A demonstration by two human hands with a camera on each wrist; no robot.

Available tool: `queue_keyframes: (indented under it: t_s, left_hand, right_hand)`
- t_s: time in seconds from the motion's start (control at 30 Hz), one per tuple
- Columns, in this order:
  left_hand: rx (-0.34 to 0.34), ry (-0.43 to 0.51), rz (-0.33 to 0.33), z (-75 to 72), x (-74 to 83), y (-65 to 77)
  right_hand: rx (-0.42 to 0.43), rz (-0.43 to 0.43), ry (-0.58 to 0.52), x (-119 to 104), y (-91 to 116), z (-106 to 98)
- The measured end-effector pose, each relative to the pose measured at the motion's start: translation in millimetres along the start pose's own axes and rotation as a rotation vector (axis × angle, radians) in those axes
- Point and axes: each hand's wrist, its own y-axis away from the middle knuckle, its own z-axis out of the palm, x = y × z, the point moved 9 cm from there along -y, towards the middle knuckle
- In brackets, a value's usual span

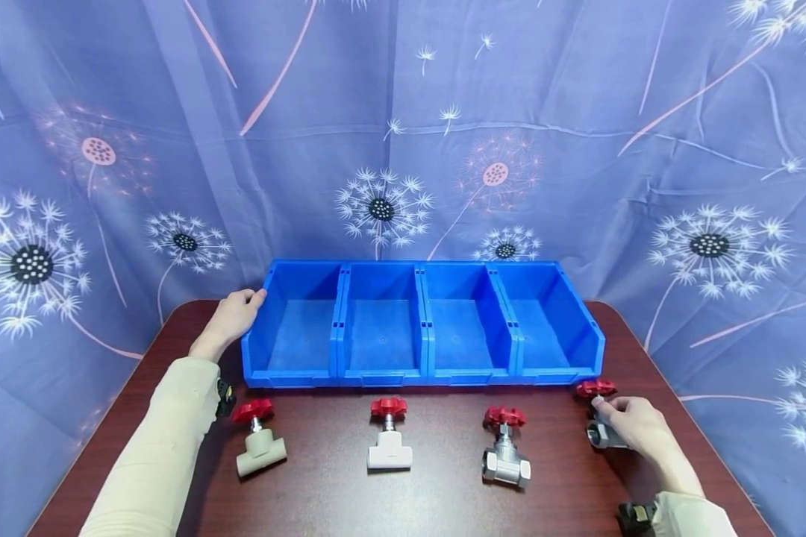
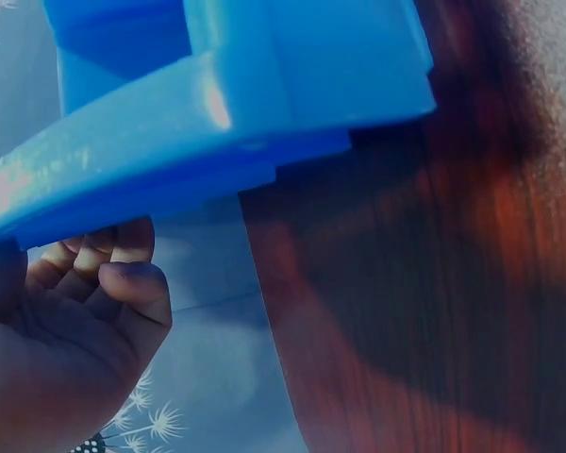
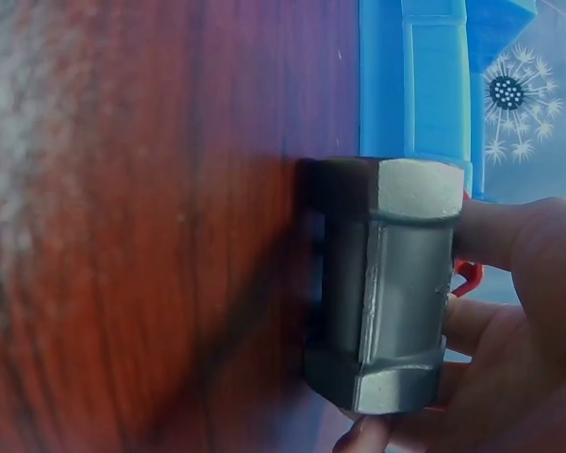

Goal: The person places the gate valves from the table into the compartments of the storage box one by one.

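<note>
My left hand (image 1: 233, 317) is at the left wall of a row of blue storage bins (image 1: 383, 379), its curled fingers against the rim. In the left wrist view the fingers (image 2: 94, 260) bend up to the edge of the bin wall (image 2: 123, 132). My right hand (image 1: 638, 426) grips a metal gate valve (image 1: 602, 434) with a red handwheel (image 1: 595, 388), just in front of the rightmost bin. The right wrist view shows the valve's grey body (image 3: 401, 283) close over the table, fingers (image 3: 491, 231) around its neck side.
Along the tabletop (image 1: 309, 507) stand a beige valve (image 1: 260, 451), a white valve (image 1: 389, 451) and another metal valve (image 1: 506, 464), each with a red handwheel. The bins have four-sided open compartments side by side. A blue dandelion-print curtain (image 1: 389, 112) hangs behind.
</note>
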Motion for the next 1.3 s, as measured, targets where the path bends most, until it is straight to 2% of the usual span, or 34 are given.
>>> queue_keyframes:
  t_s: [0.13,0.37,0.7,0.97,1.13,1.3]
  left_hand:
    - [-0.007,0.003,-0.003,0.9,-0.8,0.1]
    - [-0.010,-0.005,-0.007,0.0,-1.4,-1.2]
    - [-0.004,-0.011,-0.009,1.0,-2.8,-1.9]
    - [0.000,0.013,-0.029,2.3,-3.6,-2.0]
    - [0.004,0.006,-0.017,3.2,-2.6,-3.2]
    - [0.004,-0.005,-0.020,3.4,-4.4,-4.1]
  right_hand:
    - [0.002,-0.015,0.007,-2,0,0]
    - [-0.027,0.000,-0.045,-2,5,1]
    - [-0.021,-0.006,-0.088,-1,17,-5]
    - [0.029,-0.079,-0.032,-11,24,-22]
    - [0.105,-0.166,0.046,-27,25,-37]
    - [0.163,-0.227,0.070,-46,25,-48]
